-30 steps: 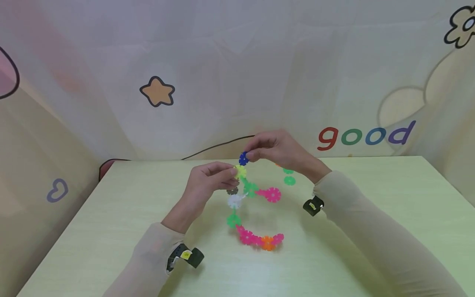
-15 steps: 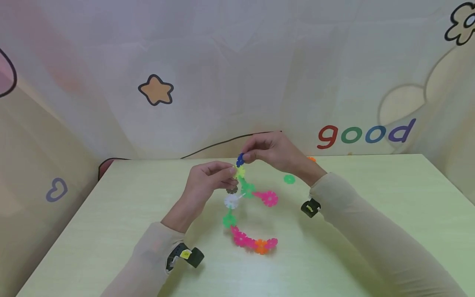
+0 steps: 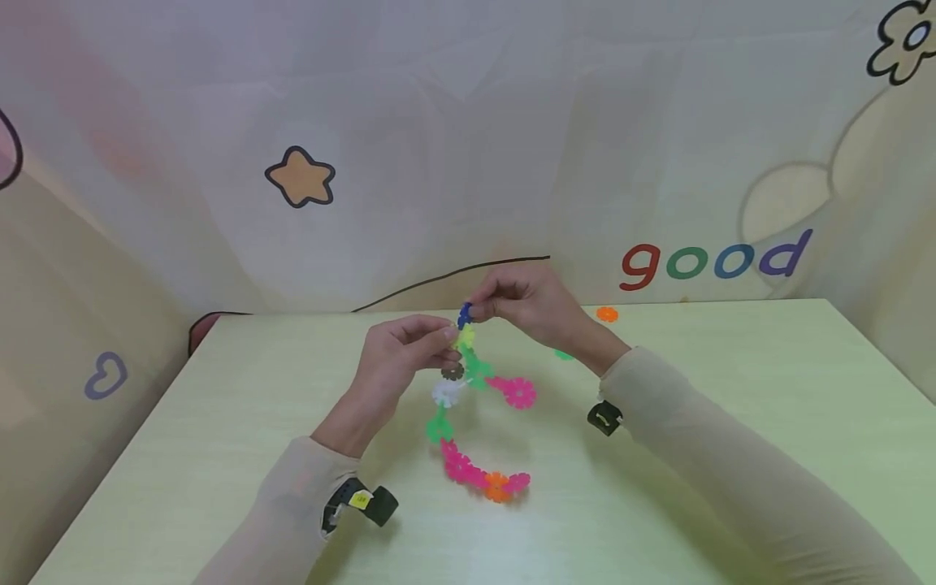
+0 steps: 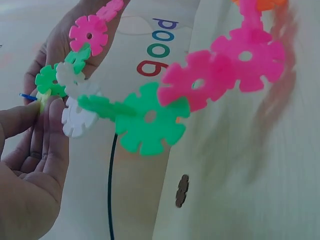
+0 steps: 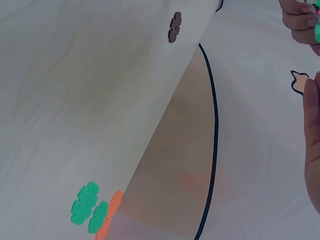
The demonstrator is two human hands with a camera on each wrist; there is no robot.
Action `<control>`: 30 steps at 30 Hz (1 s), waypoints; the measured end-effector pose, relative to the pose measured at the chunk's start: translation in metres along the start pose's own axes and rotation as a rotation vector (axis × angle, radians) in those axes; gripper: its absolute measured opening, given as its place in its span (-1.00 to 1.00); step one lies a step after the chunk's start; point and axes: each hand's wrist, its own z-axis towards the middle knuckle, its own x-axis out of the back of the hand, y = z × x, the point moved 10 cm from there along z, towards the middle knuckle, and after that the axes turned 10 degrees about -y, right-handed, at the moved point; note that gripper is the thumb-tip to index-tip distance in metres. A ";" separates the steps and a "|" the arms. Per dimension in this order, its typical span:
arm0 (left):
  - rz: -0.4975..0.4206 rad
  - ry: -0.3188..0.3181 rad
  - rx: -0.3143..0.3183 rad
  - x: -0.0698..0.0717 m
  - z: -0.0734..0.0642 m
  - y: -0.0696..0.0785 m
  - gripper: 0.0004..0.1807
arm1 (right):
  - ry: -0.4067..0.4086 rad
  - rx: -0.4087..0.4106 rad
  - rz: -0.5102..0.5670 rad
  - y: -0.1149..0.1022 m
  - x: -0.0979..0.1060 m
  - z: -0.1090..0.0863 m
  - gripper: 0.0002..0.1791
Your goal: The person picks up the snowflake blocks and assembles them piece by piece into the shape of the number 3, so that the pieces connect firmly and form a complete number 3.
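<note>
In the head view my left hand (image 3: 398, 357) pinches a yellow notched flower-shaped disc (image 3: 465, 335) between thumb and fingers. Just above it, my right hand (image 3: 530, 305) pinches a dark blue disc (image 3: 465, 315), whose lower edge meets the yellow one. A chain of interlocked discs hangs from the yellow disc. One branch has a green disc (image 3: 478, 372) and ends in a pink disc (image 3: 520, 392). The other runs through a white disc (image 3: 446, 393) and a green disc (image 4: 152, 120), then several pink ones and an orange disc (image 3: 496, 487).
A loose brown disc (image 4: 182, 191) lies on the pale table (image 3: 658, 504). At the table's back edge sits an orange disc (image 3: 607, 314), with green discs (image 5: 85, 204) beside it. A printed cloth backdrop (image 3: 439, 162) rises behind the table.
Both hands have shifted slightly left in the head view, the hanging chain with them. The blue disc has come down against the yellow one. The orange disc at the back is now uncovered.
</note>
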 end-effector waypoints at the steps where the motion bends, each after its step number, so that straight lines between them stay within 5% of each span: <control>1: 0.010 -0.006 -0.002 0.001 0.000 0.001 -0.75 | -0.003 0.011 -0.005 -0.001 -0.001 0.000 -0.88; 6: 0.063 -0.045 -0.024 0.005 -0.001 0.006 -0.72 | -0.010 -0.011 -0.040 0.000 -0.002 -0.002 -0.81; 16: 0.058 -0.053 -0.032 0.011 -0.002 0.009 -0.75 | -0.031 -0.322 -0.036 0.052 0.006 0.000 -0.69; 23: 0.036 -0.058 -0.078 0.016 -0.004 0.015 -0.82 | -0.169 -0.478 -0.074 0.097 -0.010 0.002 -0.72; 30: 0.022 -0.078 -0.091 0.013 -0.002 0.017 -0.87 | -0.401 -0.594 -0.292 0.123 -0.040 0.002 -0.77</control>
